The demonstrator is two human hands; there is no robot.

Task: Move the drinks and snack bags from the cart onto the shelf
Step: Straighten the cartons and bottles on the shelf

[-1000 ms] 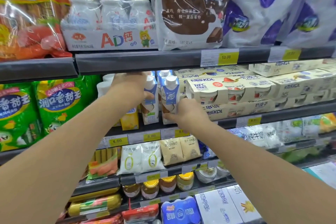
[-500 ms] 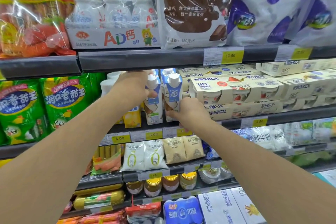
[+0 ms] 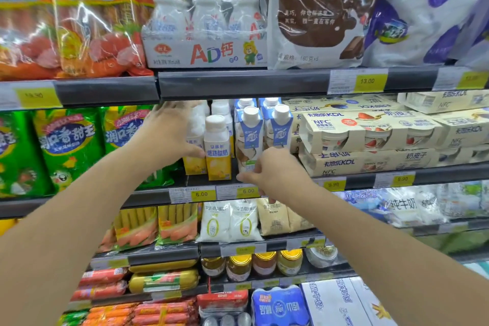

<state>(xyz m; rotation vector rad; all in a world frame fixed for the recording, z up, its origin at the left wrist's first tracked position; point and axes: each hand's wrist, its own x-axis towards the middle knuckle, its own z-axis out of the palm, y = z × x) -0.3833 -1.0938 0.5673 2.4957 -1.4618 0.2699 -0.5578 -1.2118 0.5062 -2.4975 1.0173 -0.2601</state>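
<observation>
My right hand (image 3: 272,172) has let go of the blue carton (image 3: 250,137), fingers loosely curled and empty. It now stands on the shelf (image 3: 291,82) beside the yellow bottle (image 3: 217,151), which my open left hand (image 3: 169,135) steadies.

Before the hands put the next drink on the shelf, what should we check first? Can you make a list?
1. Left hand free: ok, fingers spread, thumb only touching the yellow drink bottle.
2. Right hand free: cannot tell, its curled fingers sit at the base of the blue-and-white carton.
3. Front yellow drink bottle upright: ok.
4. Blue-and-white cartons upright, caps up: ok.
5. Room left in the drink row: cannot tell, the hands hide the gaps.
6. Cart with the next drink in view: not ok, it is out of the picture.
</observation>
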